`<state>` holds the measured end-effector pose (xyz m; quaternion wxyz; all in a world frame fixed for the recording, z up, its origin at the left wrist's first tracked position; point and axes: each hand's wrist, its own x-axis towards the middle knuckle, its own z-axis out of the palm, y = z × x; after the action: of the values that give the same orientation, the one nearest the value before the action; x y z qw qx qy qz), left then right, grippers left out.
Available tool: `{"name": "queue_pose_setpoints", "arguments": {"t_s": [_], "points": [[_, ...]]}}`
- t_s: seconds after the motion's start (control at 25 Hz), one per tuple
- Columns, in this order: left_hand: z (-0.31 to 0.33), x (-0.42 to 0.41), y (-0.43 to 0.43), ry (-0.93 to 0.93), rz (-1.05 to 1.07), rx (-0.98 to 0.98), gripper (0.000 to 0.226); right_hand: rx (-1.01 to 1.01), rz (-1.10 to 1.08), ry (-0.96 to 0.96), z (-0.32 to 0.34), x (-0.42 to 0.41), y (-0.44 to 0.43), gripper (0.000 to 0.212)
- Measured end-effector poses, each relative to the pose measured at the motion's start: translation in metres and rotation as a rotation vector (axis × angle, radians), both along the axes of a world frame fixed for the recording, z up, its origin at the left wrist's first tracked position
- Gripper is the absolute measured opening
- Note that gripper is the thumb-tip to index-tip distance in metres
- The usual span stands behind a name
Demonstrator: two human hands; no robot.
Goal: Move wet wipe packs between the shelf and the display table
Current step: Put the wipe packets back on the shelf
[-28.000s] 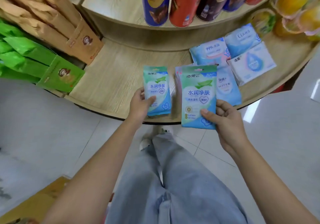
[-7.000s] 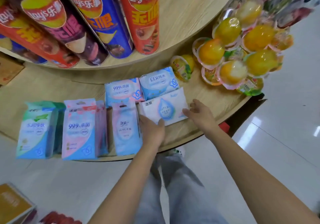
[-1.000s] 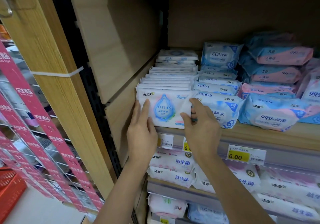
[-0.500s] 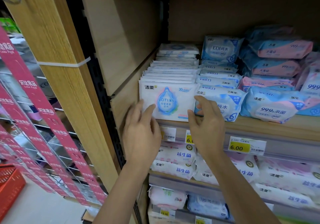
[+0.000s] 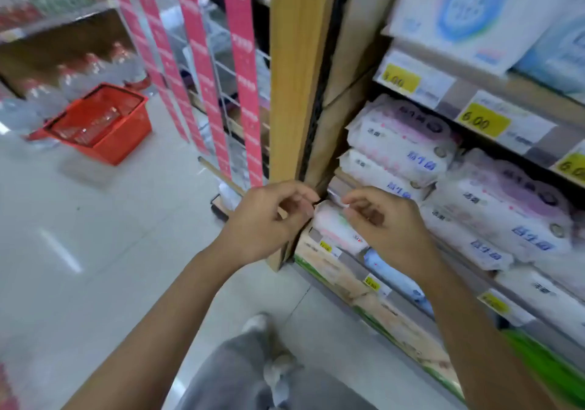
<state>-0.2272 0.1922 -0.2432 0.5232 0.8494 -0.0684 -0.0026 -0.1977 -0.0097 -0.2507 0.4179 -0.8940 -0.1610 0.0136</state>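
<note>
Price tag reads 6.00 | left hand, right hand loosely curled

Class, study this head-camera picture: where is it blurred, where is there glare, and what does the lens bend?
Head view: motion blur smears lettering on the wet wipe packs, though a yellow price tag reads 6.00; glare streaks the floor tiles at left; the wide lens fans the pink strips outward.

The basket is red — wipe packs white and pink.
</note>
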Motion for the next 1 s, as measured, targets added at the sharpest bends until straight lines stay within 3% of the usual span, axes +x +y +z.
{"name": "queue_pose_setpoints", "arguments": {"t_s": [0.28, 0.56, 0.76, 1.0], "points": [[-0.063, -0.226, 0.066, 0.302, 0.688, -0.112, 0.017, -0.175, 0.725, 0.144, -0.047, -0.077, 0.153, 0.012], [-0.098, -0.473, 0.098, 0.276, 1.567, -0.306, 0.016, -0.224, 1.464, 0.026, -0.043, -0.292, 0.378, 0.013], [-0.113, -0.632, 0.137, 0.248, 1.897, -0.394, 0.023, -0.285, 1.743, 0.010, -0.064, -0.459, 0.478, 0.015], [-0.087, -0.771, 0.251, 0.240, 2.084, -0.285, 0.018, -0.437, 1.755, 0.085, -0.084, -0.546, 0.535, 0.013]]}}
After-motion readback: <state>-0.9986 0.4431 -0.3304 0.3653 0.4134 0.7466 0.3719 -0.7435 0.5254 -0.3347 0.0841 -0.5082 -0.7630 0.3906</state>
